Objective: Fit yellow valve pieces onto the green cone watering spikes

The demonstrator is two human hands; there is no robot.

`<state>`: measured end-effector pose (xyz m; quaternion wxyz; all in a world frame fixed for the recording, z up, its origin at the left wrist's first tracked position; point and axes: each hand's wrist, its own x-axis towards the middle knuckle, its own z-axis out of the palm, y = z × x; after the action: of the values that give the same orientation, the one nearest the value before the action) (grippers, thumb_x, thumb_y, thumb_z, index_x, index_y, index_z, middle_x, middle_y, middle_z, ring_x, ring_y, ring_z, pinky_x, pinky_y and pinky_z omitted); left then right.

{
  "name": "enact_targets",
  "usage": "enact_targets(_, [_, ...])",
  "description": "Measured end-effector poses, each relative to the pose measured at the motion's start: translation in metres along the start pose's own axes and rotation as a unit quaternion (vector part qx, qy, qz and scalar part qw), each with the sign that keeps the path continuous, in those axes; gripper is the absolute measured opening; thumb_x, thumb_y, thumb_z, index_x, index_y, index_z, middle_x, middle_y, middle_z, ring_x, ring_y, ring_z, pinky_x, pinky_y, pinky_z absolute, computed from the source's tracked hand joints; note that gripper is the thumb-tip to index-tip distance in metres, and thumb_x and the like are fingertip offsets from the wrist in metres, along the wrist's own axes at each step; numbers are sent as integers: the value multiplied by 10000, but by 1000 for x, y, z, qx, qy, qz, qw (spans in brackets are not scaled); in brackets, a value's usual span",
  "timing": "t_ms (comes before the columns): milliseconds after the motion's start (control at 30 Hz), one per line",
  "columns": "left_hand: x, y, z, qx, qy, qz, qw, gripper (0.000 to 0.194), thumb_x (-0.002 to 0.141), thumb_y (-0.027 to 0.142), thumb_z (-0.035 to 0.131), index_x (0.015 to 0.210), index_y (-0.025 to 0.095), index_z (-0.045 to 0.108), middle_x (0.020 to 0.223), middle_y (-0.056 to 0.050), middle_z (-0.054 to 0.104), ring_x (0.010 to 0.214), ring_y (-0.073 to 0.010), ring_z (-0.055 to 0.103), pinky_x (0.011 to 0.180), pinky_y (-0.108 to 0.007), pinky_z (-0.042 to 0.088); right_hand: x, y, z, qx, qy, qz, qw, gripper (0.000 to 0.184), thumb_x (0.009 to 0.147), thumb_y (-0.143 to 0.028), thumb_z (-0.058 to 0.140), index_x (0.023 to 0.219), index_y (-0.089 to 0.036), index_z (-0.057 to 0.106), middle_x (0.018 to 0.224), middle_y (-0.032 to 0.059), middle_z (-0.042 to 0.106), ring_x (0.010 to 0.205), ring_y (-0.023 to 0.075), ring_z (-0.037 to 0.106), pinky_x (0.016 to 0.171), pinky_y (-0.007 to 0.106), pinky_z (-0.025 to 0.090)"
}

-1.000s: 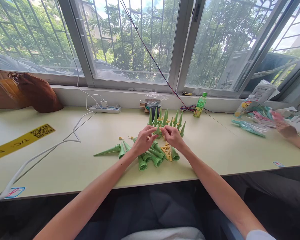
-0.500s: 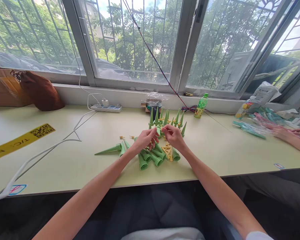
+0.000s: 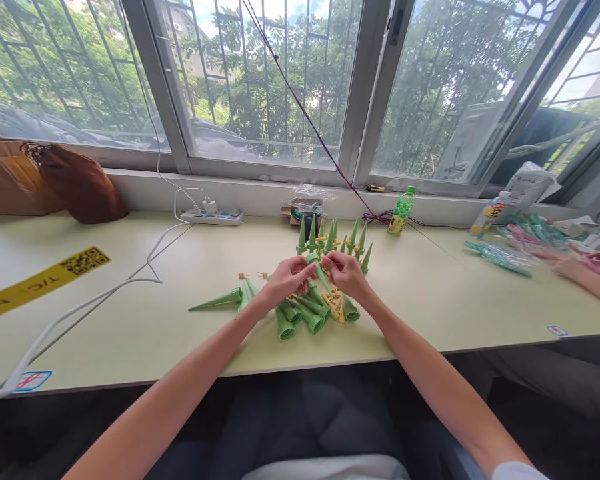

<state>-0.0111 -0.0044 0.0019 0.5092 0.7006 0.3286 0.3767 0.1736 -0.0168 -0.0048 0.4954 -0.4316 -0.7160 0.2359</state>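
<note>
My left hand (image 3: 291, 277) is closed on a green plastic spike (image 3: 321, 272), holding it with the wide end up and the narrow end slanting down to the right. Close beside it, my right hand (image 3: 349, 273) pinches at the spike's upper part; whatever lies between its fingertips is too small to make out. Below the hands, several green spikes (image 3: 314, 321) lie in a heap, their hollow threaded ends facing me. Small yellow plastic pieces (image 3: 338, 308) are piled to the right of the heap. Behind the hands, several green spikes (image 3: 352, 237) stand point up, some with yellow pieces fitted.
A green-capped bottle (image 3: 403, 212) stands by the window wall. A power strip (image 3: 213, 217) with a white cable lies at back left, near a brown bag (image 3: 83, 183). At right, a co-worker's hands (image 3: 575, 267) are among plastic packets (image 3: 500, 259).
The held spike has tilted, and its narrow end now shows pointing down to the right between my hands. Both hands stay in nearly the same place.
</note>
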Motion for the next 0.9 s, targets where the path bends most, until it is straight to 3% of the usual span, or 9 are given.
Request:
enact_targets(133, [0, 0, 2, 26, 30, 41, 998, 365, 775, 493, 696, 854, 180, 526, 727, 10, 578, 501, -86, 519, 395, -188, 391, 1, 1, 0, -14, 1, -7, 1000, 425, 905, -557, 494, 670, -205, 463, 512, -40, 399, 482, 110, 373, 475, 245, 294])
enact_targets(367, [2, -7, 2, 134, 84, 128, 979, 329, 806, 443, 662, 971, 171, 579, 849, -32, 604, 623, -107, 546, 534, -212, 472, 1, -2, -1, -32, -2, -11, 999, 454, 923, -550, 454, 632, -203, 428, 497, -36, 403, 486, 106, 353, 486, 247, 286])
enact_targets(700, [1, -7, 5, 170, 100, 163, 967, 291, 841, 453, 622, 961, 197, 555, 845, -21, 566, 576, -90, 496, 477, -193, 407, 1, -2, 1, -13, -1, 4, 1000, 492, 903, -602, 467, 612, -208, 415, 481, -35, 394, 466, 104, 352, 462, 246, 276])
enact_targets(900, [3, -7, 4, 132, 95, 140, 977, 302, 836, 437, 640, 980, 204, 514, 898, -19, 595, 557, -72, 510, 473, -187, 417, 1, -1, 2, 6, 11, 4, 1000, 469, 900, -599, 488, 650, -204, 462, 487, -38, 397, 461, 103, 344, 456, 246, 266])
